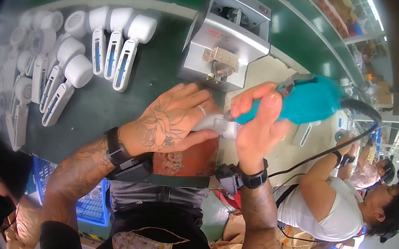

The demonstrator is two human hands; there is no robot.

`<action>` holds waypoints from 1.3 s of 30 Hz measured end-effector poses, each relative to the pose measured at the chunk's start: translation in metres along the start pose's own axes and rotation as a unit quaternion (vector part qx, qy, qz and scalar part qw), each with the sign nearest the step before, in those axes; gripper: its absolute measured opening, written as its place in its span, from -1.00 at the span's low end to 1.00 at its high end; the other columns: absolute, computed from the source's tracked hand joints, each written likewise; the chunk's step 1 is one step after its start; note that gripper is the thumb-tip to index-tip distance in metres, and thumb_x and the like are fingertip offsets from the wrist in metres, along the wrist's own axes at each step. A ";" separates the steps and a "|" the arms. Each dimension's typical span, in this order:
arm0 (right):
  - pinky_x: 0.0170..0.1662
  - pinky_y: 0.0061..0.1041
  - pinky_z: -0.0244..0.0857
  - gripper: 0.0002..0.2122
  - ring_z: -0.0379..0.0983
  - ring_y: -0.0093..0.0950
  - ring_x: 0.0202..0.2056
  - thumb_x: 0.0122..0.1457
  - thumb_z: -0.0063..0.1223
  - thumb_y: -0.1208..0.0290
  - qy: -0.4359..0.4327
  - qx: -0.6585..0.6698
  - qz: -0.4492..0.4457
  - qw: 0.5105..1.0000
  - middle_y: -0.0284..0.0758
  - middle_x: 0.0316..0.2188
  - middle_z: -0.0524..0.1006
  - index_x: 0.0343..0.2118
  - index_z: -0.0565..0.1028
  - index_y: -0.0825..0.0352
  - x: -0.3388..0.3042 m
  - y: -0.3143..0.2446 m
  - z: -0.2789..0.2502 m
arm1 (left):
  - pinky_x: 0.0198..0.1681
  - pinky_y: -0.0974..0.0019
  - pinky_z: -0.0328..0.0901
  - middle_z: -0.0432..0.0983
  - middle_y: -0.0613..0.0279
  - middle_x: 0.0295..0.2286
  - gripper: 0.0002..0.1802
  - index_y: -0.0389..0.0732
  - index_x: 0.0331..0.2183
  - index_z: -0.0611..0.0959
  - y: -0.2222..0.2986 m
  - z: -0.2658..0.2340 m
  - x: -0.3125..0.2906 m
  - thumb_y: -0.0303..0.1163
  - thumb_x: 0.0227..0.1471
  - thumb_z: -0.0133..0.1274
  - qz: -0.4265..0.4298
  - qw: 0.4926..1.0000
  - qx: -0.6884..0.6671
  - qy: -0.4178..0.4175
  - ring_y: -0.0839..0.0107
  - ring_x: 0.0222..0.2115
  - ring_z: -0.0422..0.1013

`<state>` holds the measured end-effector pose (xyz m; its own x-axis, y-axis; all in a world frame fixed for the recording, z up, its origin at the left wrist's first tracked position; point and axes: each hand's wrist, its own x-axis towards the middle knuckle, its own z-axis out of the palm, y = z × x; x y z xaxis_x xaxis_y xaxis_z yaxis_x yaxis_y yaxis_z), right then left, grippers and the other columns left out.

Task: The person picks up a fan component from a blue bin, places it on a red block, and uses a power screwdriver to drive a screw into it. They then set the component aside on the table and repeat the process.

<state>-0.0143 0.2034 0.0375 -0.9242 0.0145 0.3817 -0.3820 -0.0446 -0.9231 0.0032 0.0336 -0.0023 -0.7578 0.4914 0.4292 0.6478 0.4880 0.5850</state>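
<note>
My left hand, tattooed and ringed, is closed round a white plastic part just above the worktable, pressing it down from the left. In my right hand is a teal electric screwdriver, gripped and lying nearly level. Its tip end points left at the white part; whether the bit touches cannot be made out, as fingers hide it. A black cord runs from its rear and loops down to the right. Below my hands lies a reddish-brown pad.
A grey screw-feeder machine stands just beyond my hands. Several white round-headed devices with handles cover the table's left side. A blue crate sits below the front edge. A co-worker in white works to the right; another person is at lower left.
</note>
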 end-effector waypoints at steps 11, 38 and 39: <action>-0.48 -0.56 0.23 -0.64 0.37 -0.54 -0.57 0.34 -0.09 0.12 0.035 -0.034 -0.085 0.995 -0.36 -0.62 0.39 -0.28 0.39 0.42 0.053 -0.007 0.048 | -0.15 0.17 0.27 0.41 0.16 -0.32 -0.68 -0.22 -0.22 0.59 -0.004 0.001 -0.010 -0.29 -0.04 0.12 0.036 0.999 -0.007 0.030 0.17 -0.26 0.33; -0.49 -0.47 0.25 -0.47 0.34 -0.45 -0.61 0.24 0.02 -0.06 0.020 0.009 0.012 1.000 -0.28 -0.63 0.38 -0.25 0.35 0.48 -0.026 -0.026 -0.010 | -0.06 0.13 0.21 0.41 0.18 -0.23 -0.70 -0.15 -0.13 0.61 0.009 -0.008 -0.003 -0.32 0.05 0.09 -0.054 0.993 -0.076 -0.071 0.15 -0.18 0.34; -0.49 -0.47 0.25 -0.50 0.34 -0.45 -0.60 0.25 0.01 -0.03 0.002 0.003 0.016 1.000 -0.27 -0.63 0.38 -0.25 0.34 0.48 -0.027 -0.026 -0.009 | -0.06 0.12 0.21 0.41 0.17 -0.23 -0.69 -0.15 -0.13 0.60 0.009 -0.007 -0.004 -0.32 0.05 0.09 -0.054 0.994 -0.074 -0.062 0.15 -0.18 0.34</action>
<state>0.0205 0.2130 0.0505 -0.9359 0.0179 0.3519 -0.3524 -0.0512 -0.9345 0.0114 0.0308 0.0058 -0.8013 0.5311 0.2753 0.5373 0.4366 0.7216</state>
